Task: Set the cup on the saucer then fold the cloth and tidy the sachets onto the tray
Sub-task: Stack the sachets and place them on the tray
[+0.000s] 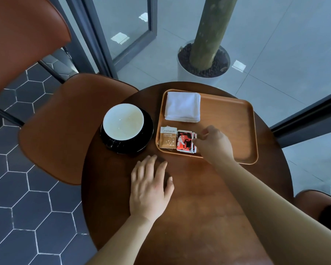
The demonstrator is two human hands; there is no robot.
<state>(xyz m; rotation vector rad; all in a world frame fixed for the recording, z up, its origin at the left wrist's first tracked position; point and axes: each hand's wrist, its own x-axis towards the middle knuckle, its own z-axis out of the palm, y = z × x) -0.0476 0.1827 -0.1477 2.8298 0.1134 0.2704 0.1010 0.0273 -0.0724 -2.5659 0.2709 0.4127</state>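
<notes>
1. Red sachets (185,141) lie in the tray's (227,119) near corner: light, thin and slippery, probably best pinched at an edge
2. Right hand (213,144) meets their edge; pinching or only touching, I cannot tell
3. Left hand (149,184) rests flat, fingers spread, on the bench (199,217)

Round wooden table (180,217) standing centre, brown chair (65,127) sitting at its left, another chair (23,35) behind. White planter (185,73) holding a tree trunk (212,31) by the glass (126,20). Dark hex tiles (27,217) running under the chairs.

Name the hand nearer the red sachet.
Right. The right hand touches the red sachet from its right; the left hand lies on the table, nearer the camera.
</notes>
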